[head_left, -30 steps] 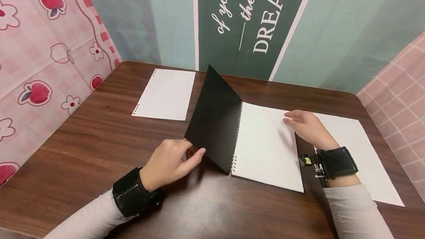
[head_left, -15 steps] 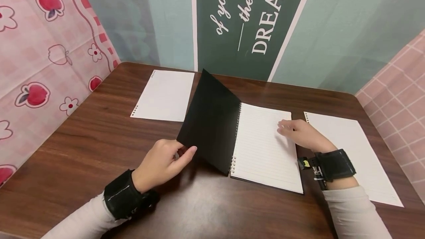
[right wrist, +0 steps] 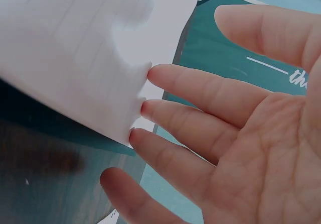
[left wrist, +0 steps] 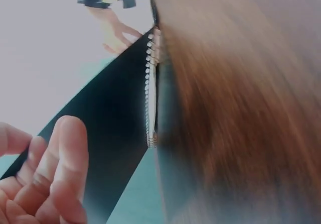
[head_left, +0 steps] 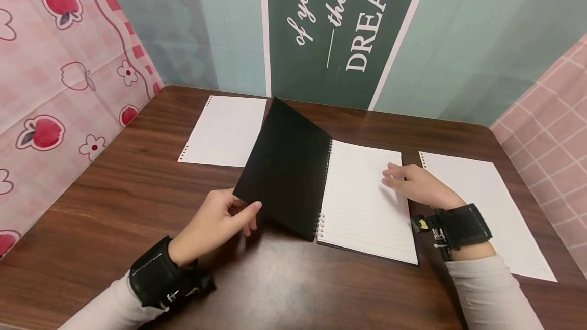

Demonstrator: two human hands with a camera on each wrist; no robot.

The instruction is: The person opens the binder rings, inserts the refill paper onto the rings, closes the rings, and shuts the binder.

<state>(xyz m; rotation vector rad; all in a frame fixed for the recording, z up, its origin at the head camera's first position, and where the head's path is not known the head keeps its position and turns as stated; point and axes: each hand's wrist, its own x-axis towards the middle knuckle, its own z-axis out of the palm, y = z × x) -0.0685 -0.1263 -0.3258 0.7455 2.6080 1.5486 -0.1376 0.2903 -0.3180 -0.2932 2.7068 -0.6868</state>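
Observation:
A spiral notebook lies spread on the table, its black cover (head_left: 286,172) slanting up off the wood on the left. My left hand (head_left: 215,223) pinches the near outer corner of that cover between thumb and fingers. In the left wrist view, several fingers (left wrist: 72,153) stand in front of the dark cover, and the white coil (left wrist: 149,83) runs along its edge. Over the far right part of the lined page (head_left: 362,202) is my right hand (head_left: 419,185), fingers loosely extended. The right wrist view has its fingertips (right wrist: 155,74) right at the page, the thumb held apart.
One loose white sheet (head_left: 224,131) with punched holes lies at the back left, partly behind the cover. Another punched sheet (head_left: 490,208) is on the right, under the right forearm in this view. Patterned cloth (head_left: 46,65) hangs at the left edge of the wooden table (head_left: 114,208).
The cover has tilted farther left and lower, with my left hand moving left along with it. My right hand has shifted slightly left over the page, fingers still extended.

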